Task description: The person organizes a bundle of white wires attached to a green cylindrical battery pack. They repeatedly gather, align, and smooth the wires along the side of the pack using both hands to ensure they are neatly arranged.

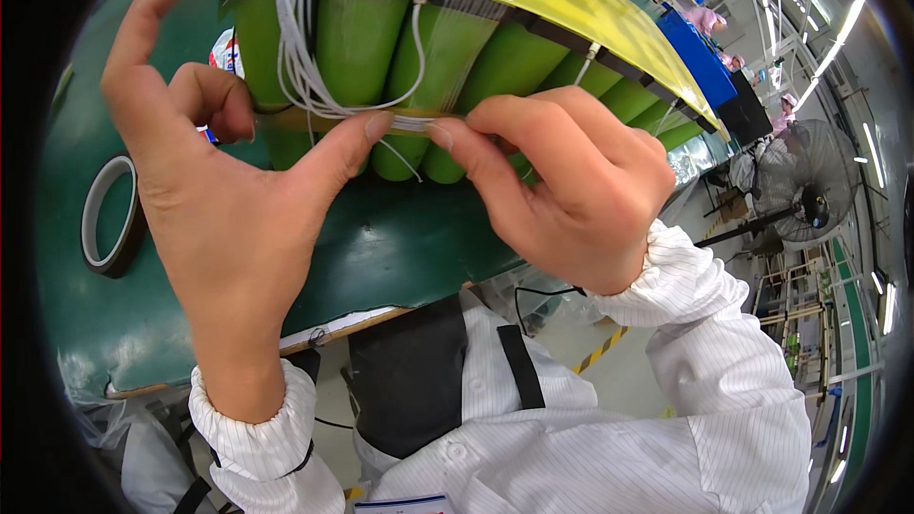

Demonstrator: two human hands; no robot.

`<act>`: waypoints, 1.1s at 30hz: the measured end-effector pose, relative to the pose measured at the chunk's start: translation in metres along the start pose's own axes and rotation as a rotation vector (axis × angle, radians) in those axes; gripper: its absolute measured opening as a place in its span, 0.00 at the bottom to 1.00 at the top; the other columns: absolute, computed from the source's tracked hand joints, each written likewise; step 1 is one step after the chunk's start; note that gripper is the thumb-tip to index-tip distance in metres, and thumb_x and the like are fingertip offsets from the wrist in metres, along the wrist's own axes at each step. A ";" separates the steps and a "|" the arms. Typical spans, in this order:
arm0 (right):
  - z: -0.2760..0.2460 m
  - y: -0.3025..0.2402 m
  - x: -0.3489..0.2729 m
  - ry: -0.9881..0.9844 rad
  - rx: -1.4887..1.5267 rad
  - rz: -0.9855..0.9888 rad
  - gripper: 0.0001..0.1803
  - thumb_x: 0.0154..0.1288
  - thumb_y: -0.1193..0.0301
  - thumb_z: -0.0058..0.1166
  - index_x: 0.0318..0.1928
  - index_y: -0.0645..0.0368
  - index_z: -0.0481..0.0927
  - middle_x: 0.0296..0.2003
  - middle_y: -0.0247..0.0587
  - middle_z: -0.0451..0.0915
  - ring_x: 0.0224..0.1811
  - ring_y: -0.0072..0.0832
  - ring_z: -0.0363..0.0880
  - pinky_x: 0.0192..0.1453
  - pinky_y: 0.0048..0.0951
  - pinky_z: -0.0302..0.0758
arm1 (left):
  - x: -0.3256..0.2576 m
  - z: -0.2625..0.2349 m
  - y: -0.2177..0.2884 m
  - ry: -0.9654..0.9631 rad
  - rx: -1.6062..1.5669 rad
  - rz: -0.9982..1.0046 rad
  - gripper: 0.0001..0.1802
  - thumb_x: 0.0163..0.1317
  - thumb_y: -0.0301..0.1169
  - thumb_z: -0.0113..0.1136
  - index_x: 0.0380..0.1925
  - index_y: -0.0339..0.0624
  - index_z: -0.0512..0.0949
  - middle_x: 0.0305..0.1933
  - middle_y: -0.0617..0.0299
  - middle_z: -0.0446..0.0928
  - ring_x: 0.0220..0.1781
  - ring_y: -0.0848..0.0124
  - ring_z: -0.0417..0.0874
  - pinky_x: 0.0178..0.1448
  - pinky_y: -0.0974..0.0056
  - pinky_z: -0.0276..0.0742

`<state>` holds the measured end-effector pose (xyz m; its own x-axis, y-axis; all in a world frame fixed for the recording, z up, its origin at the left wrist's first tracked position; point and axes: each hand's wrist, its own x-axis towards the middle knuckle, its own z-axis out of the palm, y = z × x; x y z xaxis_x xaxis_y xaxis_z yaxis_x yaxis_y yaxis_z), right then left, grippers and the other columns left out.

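Observation:
A battery pack of green cylindrical cells [358,43] lies at the far side of the bench, with a yellow board [609,0] along its top. White wires [307,48] loop down its front and turn right along a thin amber tape strip [297,120]. My left hand [224,186] spans the pack's left end, fingers apart, its thumb pressing on the wires and tape. Beside that thumb, my right hand [571,176] is closed, thumb and index finger pinching the wires at the strip. What lies under its fingertips is hidden. One loose wire end hangs below the left thumb.
A roll of dark tape [95,228] stands on the green bench mat [381,238], left of my left hand. The bench's near edge runs just before my body. Right of the bench are a blue bin [693,57] and a standing fan [809,181]; people work farther back.

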<state>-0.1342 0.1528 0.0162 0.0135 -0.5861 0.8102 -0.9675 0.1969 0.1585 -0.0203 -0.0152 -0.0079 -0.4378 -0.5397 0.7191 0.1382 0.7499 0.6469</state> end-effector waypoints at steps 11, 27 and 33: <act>-0.040 -0.025 -0.011 0.107 0.207 0.238 0.10 0.51 0.81 0.75 0.28 0.62 0.83 0.18 0.35 0.79 0.15 0.19 0.75 0.18 0.21 0.66 | 0.000 0.007 0.008 0.022 0.108 -0.007 0.59 0.42 0.36 0.87 0.71 0.44 0.57 0.31 0.69 0.64 0.35 0.75 0.65 0.43 0.70 0.64; -0.084 -0.021 -0.129 0.156 0.280 0.711 0.10 0.54 0.78 0.72 0.25 0.58 0.81 0.18 0.33 0.78 0.15 0.21 0.76 0.19 0.22 0.68 | -0.005 0.029 0.020 0.162 0.502 0.136 0.73 0.33 0.52 0.89 0.75 0.41 0.50 0.69 0.47 0.60 0.71 0.50 0.61 0.74 0.45 0.52; -0.084 -0.022 -0.149 0.160 0.345 0.767 0.10 0.56 0.76 0.71 0.25 0.57 0.80 0.18 0.33 0.77 0.16 0.22 0.76 0.20 0.23 0.68 | -0.006 0.014 0.013 0.159 0.560 0.226 0.75 0.34 0.53 0.89 0.75 0.40 0.49 0.75 0.47 0.54 0.76 0.46 0.52 0.78 0.42 0.47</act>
<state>-0.0943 0.3017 -0.0609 -0.6658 -0.2654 0.6973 -0.7461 0.2280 -0.6256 -0.0285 0.0031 -0.0074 -0.3085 -0.3626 0.8794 -0.2936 0.9156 0.2745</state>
